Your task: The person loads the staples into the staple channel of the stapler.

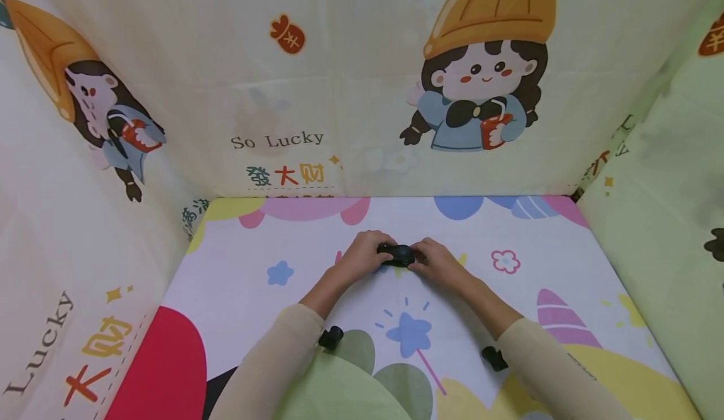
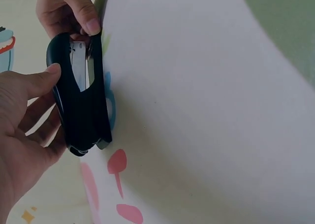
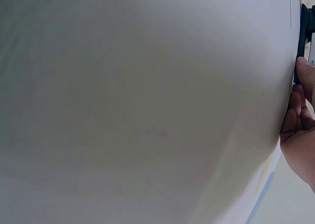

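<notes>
A black stapler (image 1: 401, 256) is held between both hands near the middle of the table in the head view. My left hand (image 1: 364, 258) grips its back end; in the left wrist view the thumb lies on one side of the stapler (image 2: 78, 111) and the fingers curl along the other. At the front end my right hand (image 1: 442, 265) pinches the stapler between thumb and fingers. Metal shows through the gap between the stapler's arm and base. Only a sliver of the stapler (image 3: 302, 32) and part of my right hand (image 3: 301, 147) appear in the right wrist view.
A white table cover (image 1: 237, 300) with coloured star, flower and cloud prints lies beneath the hands. Cream printed cloth (image 1: 362, 93) hangs upright behind and on both sides. Small black devices (image 1: 331, 337) sit at both wrists.
</notes>
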Demonstrator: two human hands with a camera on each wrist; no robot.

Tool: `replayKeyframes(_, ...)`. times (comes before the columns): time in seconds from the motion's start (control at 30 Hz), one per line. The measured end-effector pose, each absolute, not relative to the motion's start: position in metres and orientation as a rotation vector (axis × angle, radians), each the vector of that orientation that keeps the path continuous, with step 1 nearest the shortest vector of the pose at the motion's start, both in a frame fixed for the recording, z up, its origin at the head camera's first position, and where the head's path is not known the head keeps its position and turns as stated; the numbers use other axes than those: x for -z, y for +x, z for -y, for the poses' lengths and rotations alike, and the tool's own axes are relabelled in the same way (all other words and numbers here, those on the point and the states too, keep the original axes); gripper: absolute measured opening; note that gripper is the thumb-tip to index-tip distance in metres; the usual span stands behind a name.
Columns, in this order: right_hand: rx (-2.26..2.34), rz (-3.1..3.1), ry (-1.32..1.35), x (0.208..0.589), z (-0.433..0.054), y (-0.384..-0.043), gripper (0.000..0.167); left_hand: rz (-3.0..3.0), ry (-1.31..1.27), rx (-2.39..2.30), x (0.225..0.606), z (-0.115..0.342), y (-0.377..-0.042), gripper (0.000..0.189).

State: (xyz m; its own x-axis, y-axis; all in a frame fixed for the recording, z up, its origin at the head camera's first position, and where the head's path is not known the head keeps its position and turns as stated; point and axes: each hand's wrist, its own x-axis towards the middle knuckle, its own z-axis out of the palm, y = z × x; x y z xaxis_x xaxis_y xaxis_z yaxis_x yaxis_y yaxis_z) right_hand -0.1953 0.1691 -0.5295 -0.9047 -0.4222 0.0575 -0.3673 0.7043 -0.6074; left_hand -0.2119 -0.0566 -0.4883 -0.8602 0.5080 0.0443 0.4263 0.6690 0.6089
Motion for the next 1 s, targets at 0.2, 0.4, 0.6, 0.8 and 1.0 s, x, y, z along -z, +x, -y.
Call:
replayKeyframes(0.2,0.988,-2.805,-0.656,0.53,-0.1684,-0.195,0.036,-2.739,0.71,-0.914,0.4874,0.0529,-0.2097,0.024)
replayKeyframes(0.4,0.99,-2.801,-0.647,0.5297,-0.1684,-0.1933,0.036,-2.735,0.701,-0.891,0.4858,0.0492,-0.2081,0.024)
replayKeyframes(0.6,0.987,-2.81,-0.655,0.529,-0.1692,-0.1931,0.036,-2.748,0.724,-0.863,0.4867,0.0482,-0.2087,0.023)
replayKeyframes(0.8,0.987,-2.831,-0.698,0.53,-0.1705,-0.1938,0.034,-2.773,0.764,-0.85,0.4893,0.0487,-0.2098,0.023)
replayKeyframes(1.0,0.986,-2.83,-0.703,0.5306,-0.1704,-0.1952,0.035,-2.762,0.738,-0.865,0.4878,0.0496,-0.2104,0.024)
